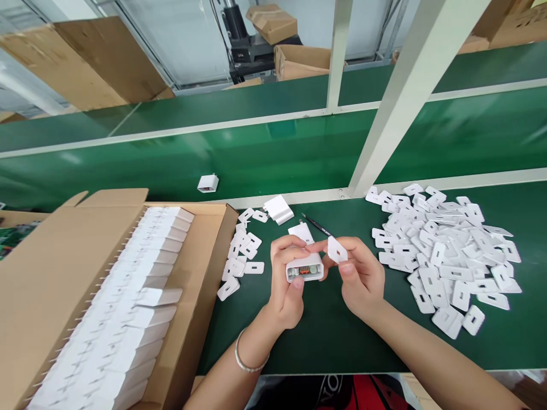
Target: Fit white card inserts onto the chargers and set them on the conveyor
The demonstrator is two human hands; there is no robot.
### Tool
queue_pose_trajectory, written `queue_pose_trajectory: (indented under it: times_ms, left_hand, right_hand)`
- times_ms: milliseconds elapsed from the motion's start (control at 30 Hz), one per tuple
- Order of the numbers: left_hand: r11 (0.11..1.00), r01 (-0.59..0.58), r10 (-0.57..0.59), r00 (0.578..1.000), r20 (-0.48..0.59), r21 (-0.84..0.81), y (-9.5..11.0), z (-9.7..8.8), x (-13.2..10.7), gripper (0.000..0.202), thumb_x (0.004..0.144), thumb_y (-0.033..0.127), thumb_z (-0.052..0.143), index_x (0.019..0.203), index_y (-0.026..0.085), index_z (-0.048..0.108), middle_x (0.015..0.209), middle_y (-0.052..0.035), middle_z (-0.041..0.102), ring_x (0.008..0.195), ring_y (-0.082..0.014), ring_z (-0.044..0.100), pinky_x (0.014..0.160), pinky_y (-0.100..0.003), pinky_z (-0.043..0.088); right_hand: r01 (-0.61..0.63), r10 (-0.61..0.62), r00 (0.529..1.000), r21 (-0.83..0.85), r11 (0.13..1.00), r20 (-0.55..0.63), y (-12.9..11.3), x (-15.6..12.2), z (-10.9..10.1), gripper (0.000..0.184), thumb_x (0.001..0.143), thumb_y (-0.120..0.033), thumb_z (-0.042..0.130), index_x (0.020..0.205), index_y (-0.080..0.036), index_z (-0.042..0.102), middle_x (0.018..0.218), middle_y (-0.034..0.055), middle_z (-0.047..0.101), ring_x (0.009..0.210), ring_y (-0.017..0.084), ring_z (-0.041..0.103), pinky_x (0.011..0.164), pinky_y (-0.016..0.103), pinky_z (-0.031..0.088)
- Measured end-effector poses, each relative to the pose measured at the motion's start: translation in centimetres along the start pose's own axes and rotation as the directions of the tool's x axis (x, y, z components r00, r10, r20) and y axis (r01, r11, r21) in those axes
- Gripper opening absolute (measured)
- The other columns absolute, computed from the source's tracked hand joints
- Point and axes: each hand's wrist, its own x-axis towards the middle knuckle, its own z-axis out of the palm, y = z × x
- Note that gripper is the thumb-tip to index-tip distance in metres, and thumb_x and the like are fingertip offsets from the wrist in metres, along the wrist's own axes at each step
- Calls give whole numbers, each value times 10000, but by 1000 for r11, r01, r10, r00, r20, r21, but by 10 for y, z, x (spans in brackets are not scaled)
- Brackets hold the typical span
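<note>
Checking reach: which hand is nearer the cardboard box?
Left. The left hand, gripping a white charger shell, sits right of the box; the right hand, pinching a plate, lies farther right.

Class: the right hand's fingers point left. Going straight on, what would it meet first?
Probably the white charger body in the left hand; the cover plate in the right hand nearly touches it.
</note>
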Motion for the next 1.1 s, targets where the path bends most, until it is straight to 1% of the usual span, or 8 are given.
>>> queue_pose_trajectory:
  times_ms: [133, 267, 433, 600, 667, 767, 933, 1100]
  left_hand:
    - [995, 50, -50, 999, 2, -87, -1, 0, -1, 360, 1075, 515, 382, 1242, 284, 602, 1211, -83, 513, 1179, -270, 552, 987, -452, 536]
    - [983, 81, -78, 997, 25, -164, 0, -1, -1, 358, 1029, 528, 458, 1251, 292, 610, 1223, -76, 502, 1203, -274, 530, 1018, -443, 517]
    - [975, 111, -106, 994, 36, -194, 3, -4, 1, 285, 1026, 452, 476, 1205, 293, 631, 1227, -72, 499, 1141, -256, 550, 938, -401, 546]
    - [978, 92, -86, 995, 42, -188, 7, -4, 4, 290, 1043, 483, 439, 1179, 299, 618, 1201, -71, 502, 1040, -248, 598, 809, -388, 579]
    - [982, 88, -82, 996, 41, -166, 7, -4, 5, 284, 1048, 489, 437, 1165, 302, 616, 1198, -70, 505, 1007, -245, 616, 779, -392, 582]
    - [987, 78, -74, 997, 31, -144, 7, -4, 6, 278, 1048, 483, 447, 1146, 296, 629, 1191, -68, 513, 982, -239, 629, 772, -402, 579]
    - [985, 72, -77, 997, -26, -155, 7, 0, 8, 422, 1062, 562, 334, 1096, 284, 649, 1135, -63, 529, 940, -241, 630, 766, -423, 568]
    - [975, 103, -105, 994, 0, -195, 8, -1, 8, 364, 1043, 529, 394, 1121, 287, 655, 1152, -65, 523, 987, -247, 607, 769, -401, 550]
  right_hand:
    - [-15, 15, 1000, -3, 1000, 4, 1, -2, -1, 244, 1085, -468, 586, 1161, -270, 708, 970, 40, 828, 658, 170, 748, 610, 308, 624]
    - [-14, 14, 1000, 0, 1000, 15, 2, -2, -1, 241, 1087, -464, 583, 1180, -283, 713, 1035, 40, 833, 671, 173, 754, 612, 316, 620]
    - [-15, 17, 998, -30, 999, 57, 2, -4, -3, 268, 1084, -478, 586, 1207, -276, 710, 1052, 55, 833, 717, 195, 771, 649, 343, 630]
    - [1, 3, 998, -60, 998, 68, 3, -7, -3, 276, 1085, -487, 583, 1209, -270, 700, 1018, 63, 840, 722, 201, 775, 643, 343, 623]
    - [2, 2, 998, -70, 998, 68, 2, -7, -3, 276, 1083, -490, 585, 1195, -261, 693, 1066, 79, 839, 737, 204, 789, 636, 340, 627]
    - [-6, 13, 998, -91, 996, 68, 2, -7, -3, 294, 1080, -507, 582, 1181, -248, 678, 1134, 104, 832, 776, 217, 810, 649, 351, 646]
    - [2, 5, 997, -94, 996, 74, 3, -6, -3, 303, 1081, -514, 575, 1171, -244, 678, 1094, 101, 837, 745, 207, 797, 635, 343, 647]
    - [50, -39, 996, -132, 990, 80, 0, -4, -3, 286, 1092, -477, 568, 1213, -246, 686, 1133, 92, 832, 766, 189, 797, 664, 321, 660]
